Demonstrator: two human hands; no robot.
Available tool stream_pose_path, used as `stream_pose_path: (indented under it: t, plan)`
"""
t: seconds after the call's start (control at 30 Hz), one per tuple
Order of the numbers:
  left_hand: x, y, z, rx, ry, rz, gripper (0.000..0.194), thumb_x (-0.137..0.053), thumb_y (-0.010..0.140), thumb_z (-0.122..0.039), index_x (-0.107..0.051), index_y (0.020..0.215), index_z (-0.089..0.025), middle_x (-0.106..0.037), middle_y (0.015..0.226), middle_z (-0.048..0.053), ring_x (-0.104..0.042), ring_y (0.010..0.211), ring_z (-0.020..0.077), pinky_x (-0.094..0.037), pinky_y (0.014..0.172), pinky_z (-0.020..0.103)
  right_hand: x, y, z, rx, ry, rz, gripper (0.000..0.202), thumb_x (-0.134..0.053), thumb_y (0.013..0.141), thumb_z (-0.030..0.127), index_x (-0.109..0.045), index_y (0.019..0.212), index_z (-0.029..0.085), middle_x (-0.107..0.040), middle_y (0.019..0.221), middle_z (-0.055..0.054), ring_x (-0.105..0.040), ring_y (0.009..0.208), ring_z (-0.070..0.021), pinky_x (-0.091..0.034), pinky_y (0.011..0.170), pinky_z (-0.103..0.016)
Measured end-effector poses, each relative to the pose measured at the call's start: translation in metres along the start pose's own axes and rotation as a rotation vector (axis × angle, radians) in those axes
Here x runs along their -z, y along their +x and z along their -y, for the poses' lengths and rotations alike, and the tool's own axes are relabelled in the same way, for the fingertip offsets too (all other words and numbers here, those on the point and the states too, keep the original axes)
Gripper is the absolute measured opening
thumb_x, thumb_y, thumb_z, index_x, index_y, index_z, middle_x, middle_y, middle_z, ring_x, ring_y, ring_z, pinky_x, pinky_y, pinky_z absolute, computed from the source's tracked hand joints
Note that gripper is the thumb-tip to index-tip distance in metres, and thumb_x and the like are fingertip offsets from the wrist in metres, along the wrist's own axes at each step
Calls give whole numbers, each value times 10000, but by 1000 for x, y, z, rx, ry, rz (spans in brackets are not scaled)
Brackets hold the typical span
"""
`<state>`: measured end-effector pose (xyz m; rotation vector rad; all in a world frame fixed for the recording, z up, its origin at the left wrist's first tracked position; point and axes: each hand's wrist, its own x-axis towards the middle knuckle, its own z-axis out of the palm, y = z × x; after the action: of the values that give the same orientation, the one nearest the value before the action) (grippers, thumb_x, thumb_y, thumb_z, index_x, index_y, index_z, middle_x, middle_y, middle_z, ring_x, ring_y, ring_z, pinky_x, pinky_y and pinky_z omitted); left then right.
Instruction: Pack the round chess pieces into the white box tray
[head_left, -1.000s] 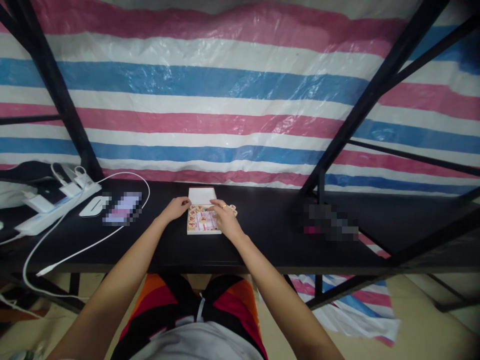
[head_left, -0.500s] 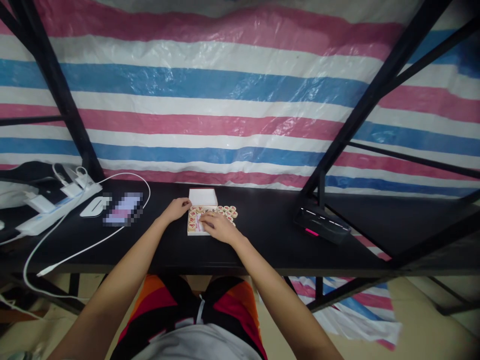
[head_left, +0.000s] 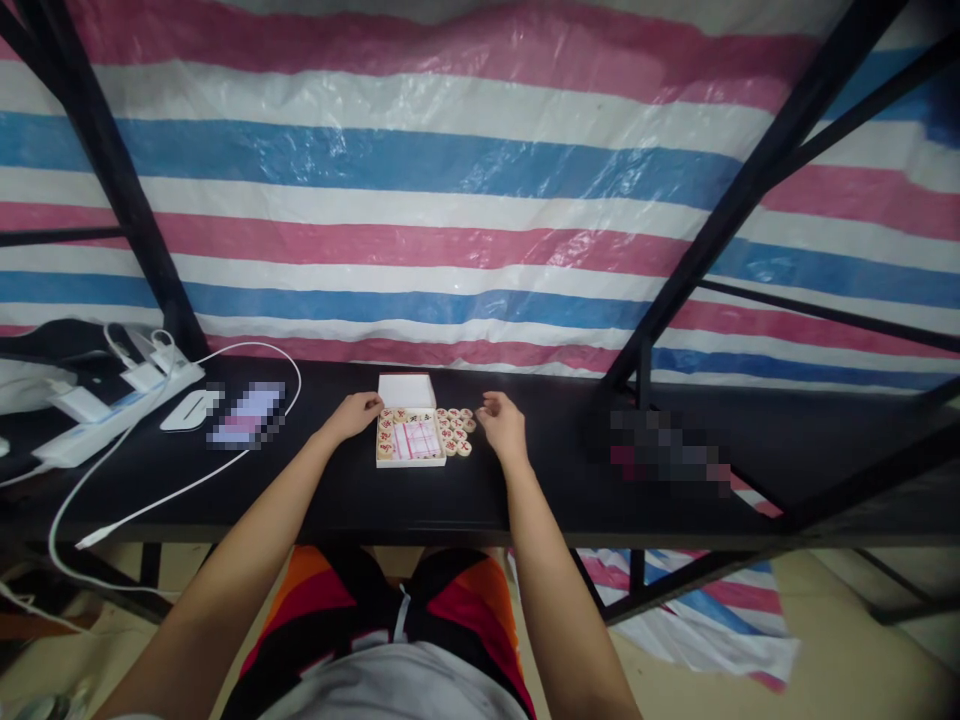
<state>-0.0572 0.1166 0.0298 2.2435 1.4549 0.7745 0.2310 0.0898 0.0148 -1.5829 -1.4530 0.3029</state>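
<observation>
An open white cardboard box lies on the black table with its lid folded back. Round wooden xiangqi pieces with red characters line its left and back sides, and a folded pink-and-white paper sheet covers the middle. My left hand has its fingers closed at the box's left edge, beside the lid's hinge. Loose xiangqi pieces lie in a cluster against the box's right side. Just right of them is my right hand, fingers bent and apart, holding nothing visible.
To the left are a blurred phone, a white flat device, a power strip with plugs, and a white cable. A blurred dark object is on the right. Black metal frame bars stand before a striped plastic sheet.
My right hand has moved from over the box to the right of the loose pieces, uncovering the paper sheet. My left hand stays at the box's edge.
</observation>
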Motion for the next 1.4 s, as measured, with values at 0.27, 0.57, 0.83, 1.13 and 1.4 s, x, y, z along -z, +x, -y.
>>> stream_pose_path:
  t: [0.27, 0.57, 0.83, 1.13, 1.4]
  plan:
    - [1, 0, 0, 0, 10, 3, 280, -437, 807, -358, -656, 788, -184, -675, 782, 29, -587, 718, 179, -396, 661, 260, 12, -1, -13, -330, -237, 117, 312, -611, 695, 299, -610, 998, 224, -679, 904, -15, -618, 860, -193, -434, 705, -268]
    - [0, 1, -1, 16, 9, 10, 300, -433, 796, -374, -663, 803, -182, -679, 789, 42, -583, 727, 189, -403, 664, 268, 12, -4, -11, -277, -301, 135, 231, -562, 732, 311, -650, 927, 223, -688, 890, -41, -627, 864, -209, -437, 692, -273]
    - [0, 1, 0, 11, 0, 2, 287, -435, 792, -367, -660, 794, -189, -673, 785, 34, -579, 712, 181, -388, 658, 263, 13, -7, -1, -271, -252, 158, 222, -492, 753, 247, -653, 901, 211, -662, 618, -14, -639, 712, -169, -434, 658, -248]
    - [0, 1, -1, 14, 7, 9, 278, -441, 802, -356, -663, 798, -188, -679, 777, 35, -584, 705, 183, -396, 659, 267, 5, -7, -4, -306, -62, 234, 239, -461, 774, 218, -636, 930, 173, -645, 560, -18, -585, 445, -128, -446, 504, -216]
    - [0, 1, -1, 4, 23, -1, 282, -440, 802, -355, -665, 803, -185, -681, 787, 36, -586, 709, 180, -403, 667, 262, 11, -10, 5, -230, -228, 157, 219, -454, 808, 244, -650, 889, 187, -659, 656, -46, -616, 580, -153, -453, 617, -250]
